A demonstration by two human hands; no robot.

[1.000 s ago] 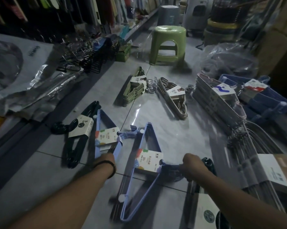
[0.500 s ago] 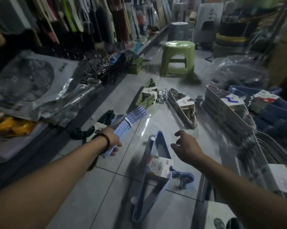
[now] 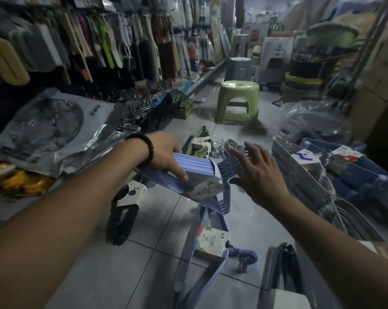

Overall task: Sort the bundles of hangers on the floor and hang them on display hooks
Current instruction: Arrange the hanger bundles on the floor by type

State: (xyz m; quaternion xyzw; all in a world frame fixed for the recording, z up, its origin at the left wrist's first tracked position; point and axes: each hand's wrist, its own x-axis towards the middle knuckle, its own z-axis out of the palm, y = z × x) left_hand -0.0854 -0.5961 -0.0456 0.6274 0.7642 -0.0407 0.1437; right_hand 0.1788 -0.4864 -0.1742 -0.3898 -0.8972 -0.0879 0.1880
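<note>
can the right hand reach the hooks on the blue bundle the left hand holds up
Probably yes: the right hand is open right beside the hooks, nothing between them, and the left hand holds the blue bundle off the floor.

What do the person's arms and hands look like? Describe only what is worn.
Both forearms are bare, no sleeves in view. The left hand and right hand are ungloved. A dark beaded bracelet circles the left wrist; the right wrist carries nothing.
</note>
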